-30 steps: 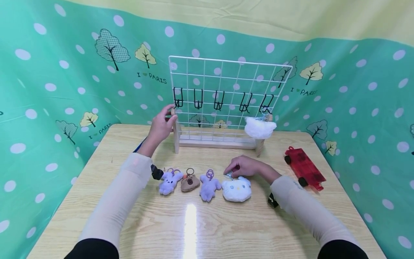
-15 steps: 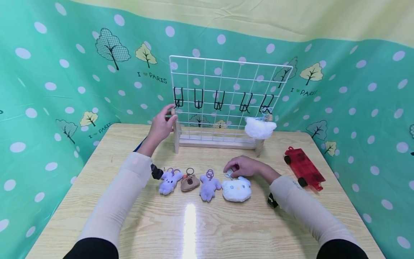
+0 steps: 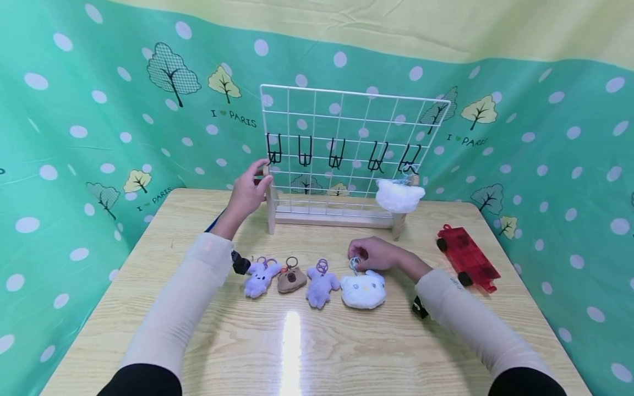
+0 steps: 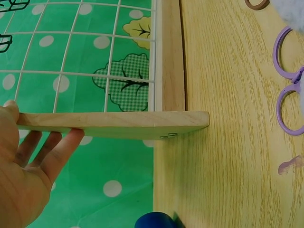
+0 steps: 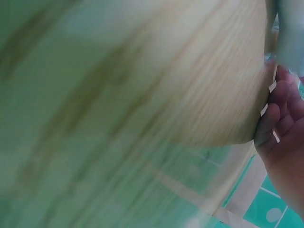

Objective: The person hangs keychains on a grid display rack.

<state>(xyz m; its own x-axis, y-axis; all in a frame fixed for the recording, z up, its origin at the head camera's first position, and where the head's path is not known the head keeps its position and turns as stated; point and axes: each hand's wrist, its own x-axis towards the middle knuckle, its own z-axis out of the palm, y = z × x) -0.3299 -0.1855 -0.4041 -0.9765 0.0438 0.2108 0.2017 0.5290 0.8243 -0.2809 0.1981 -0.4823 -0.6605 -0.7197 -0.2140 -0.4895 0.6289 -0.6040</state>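
Observation:
In the head view my left hand (image 3: 247,190) grips the wooden side post of a white wire grid rack (image 3: 338,111). The left wrist view shows thumb and fingers on opposite faces of that post (image 4: 118,121). On the table, my right hand (image 3: 376,254) pinches the light blue ring (image 3: 354,263) of a white cat-face plush keychain (image 3: 364,290), which lies face up. Lined up to its left are a purple plush keychain (image 3: 321,289), a brown animal-face plush keychain (image 3: 291,279) and a purple long-eared plush keychain (image 3: 260,279).
Several black hooks (image 3: 335,159) hang across the rack. A second white plush keychain (image 3: 398,196) hangs on the rightmost hook. A red toy cart (image 3: 467,257) stands at the table's right side. Patterned green cloth (image 3: 198,148) encloses the table (image 3: 356,352).
The right fingers have moved slightly right and now raise the light blue ring, which lay flatter before. The left hand and the other keychains have stayed put.

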